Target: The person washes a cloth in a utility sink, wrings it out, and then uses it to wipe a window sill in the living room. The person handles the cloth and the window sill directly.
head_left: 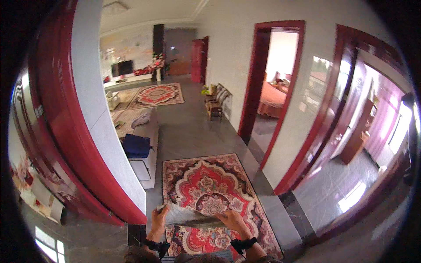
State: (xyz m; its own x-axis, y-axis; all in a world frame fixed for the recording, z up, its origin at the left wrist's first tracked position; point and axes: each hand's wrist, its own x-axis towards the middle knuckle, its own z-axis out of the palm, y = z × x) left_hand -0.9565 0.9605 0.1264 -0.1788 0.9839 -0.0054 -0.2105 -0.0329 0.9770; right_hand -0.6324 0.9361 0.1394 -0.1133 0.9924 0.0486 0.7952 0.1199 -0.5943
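A grey cloth is stretched between my two hands at waist height, over a patterned red rug. My left hand is closed on its left end, the fingers pinching the upper corner. At the other end my right hand grips the opposite corner. The cloth hangs slightly slack, and its lower edge drops below my fingers. Each wrist carries a black strap with a small dark device.
A red door frame stands close on my left, with two more doorways on the right. Ahead left is a sofa with a dark blue folded cloth on it. Wooden chairs line the right wall; a second rug lies farther off.
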